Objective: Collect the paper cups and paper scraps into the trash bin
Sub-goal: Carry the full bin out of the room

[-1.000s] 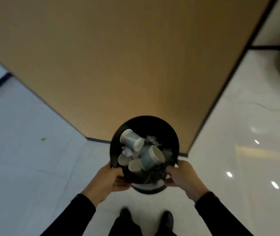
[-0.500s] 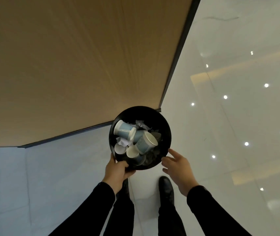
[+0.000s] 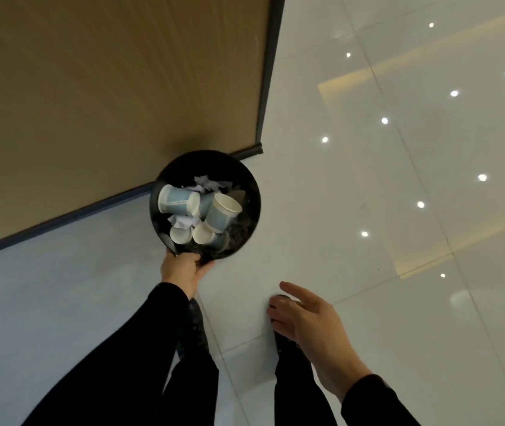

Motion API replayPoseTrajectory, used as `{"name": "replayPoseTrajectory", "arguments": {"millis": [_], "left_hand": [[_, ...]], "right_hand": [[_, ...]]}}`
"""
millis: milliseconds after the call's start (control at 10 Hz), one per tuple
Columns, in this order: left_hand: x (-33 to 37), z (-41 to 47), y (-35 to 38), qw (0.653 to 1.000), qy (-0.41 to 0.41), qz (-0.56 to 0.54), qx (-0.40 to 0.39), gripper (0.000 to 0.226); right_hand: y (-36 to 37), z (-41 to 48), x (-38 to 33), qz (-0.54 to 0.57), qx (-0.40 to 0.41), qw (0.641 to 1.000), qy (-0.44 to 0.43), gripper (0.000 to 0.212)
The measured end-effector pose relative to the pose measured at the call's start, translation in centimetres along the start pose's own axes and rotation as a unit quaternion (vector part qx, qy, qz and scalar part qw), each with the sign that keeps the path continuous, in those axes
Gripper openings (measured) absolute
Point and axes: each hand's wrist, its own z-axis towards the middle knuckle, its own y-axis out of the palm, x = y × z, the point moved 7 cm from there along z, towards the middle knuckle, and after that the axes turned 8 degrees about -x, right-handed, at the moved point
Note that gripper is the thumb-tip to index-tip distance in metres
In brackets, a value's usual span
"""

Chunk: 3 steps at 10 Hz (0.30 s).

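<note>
A round black trash bin (image 3: 249,182) sits low beside the corner of a tan table. Inside lie several blue-and-white paper cups (image 3: 178,203) on their sides, with crumpled white paper scraps (image 3: 211,183) among them. My left hand (image 3: 183,269) grips the bin's near rim. My right hand (image 3: 309,321) hovers apart from the bin, lower right, fingers spread and holding nothing.
The tan table top (image 3: 107,87) with its dark edge fills the upper left. Glossy white floor tiles (image 3: 398,179) reflecting ceiling lights spread to the right. My dark-trousered legs and black shoes (image 3: 285,342) stand below the bin.
My right hand has let go of the bin and drawn back toward me. The bin stays in my left hand, and the view has swung right along the table corner.
</note>
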Motion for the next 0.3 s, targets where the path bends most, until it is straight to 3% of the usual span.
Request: {"name": "replayPoseTrajectory", "arguments": {"millis": [300], "left_hand": [[-3.0, 3.8, -1.8, 0.999, -0.036, -0.019, 0.009, 0.054]], "right_hand": [[1.2, 1.6, -2.6, 0.020, -0.014, 0.997, -0.073, 0.024]]}}
